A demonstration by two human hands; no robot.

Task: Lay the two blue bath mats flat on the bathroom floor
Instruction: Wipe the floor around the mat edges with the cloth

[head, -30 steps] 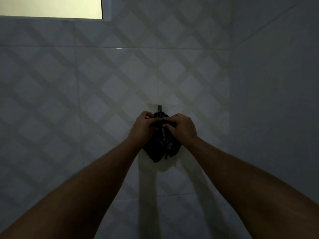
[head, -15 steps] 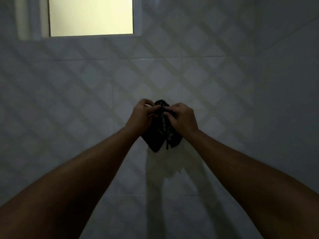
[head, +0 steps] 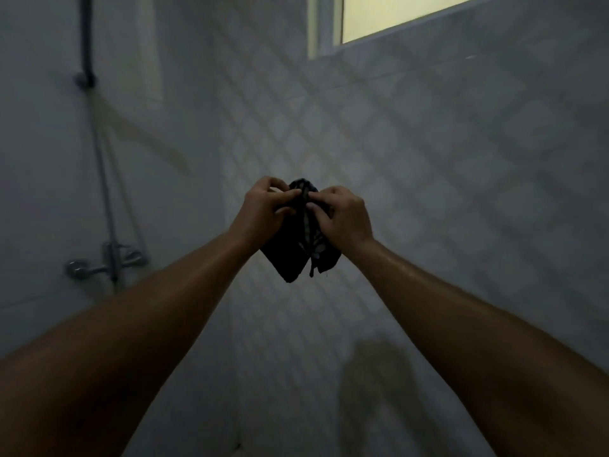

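A small dark bundle of folded cloth (head: 290,258) hangs in the air at the centre of the view, in front of a tiled wall. My left hand (head: 263,216) pinches its top edge from the left, fingers curled into the fabric. My right hand (head: 342,219) pinches the same top edge from the right, close to the left hand. A pale striped strip shows down the middle of the cloth. The room is dim, so the cloth's colour is hard to tell. The floor is not in view.
A shower mixer tap (head: 105,262) with a hose and riser pipe (head: 87,37) is on the left wall. A bright window (head: 395,14) sits high on the diamond-patterned tiled wall (head: 428,159). A dark shadow falls on the wall at the lower right.
The cloth has come off the wall hook and both hands hold it free in the air. The view has swung left, bringing the shower fittings into sight and moving the window right.
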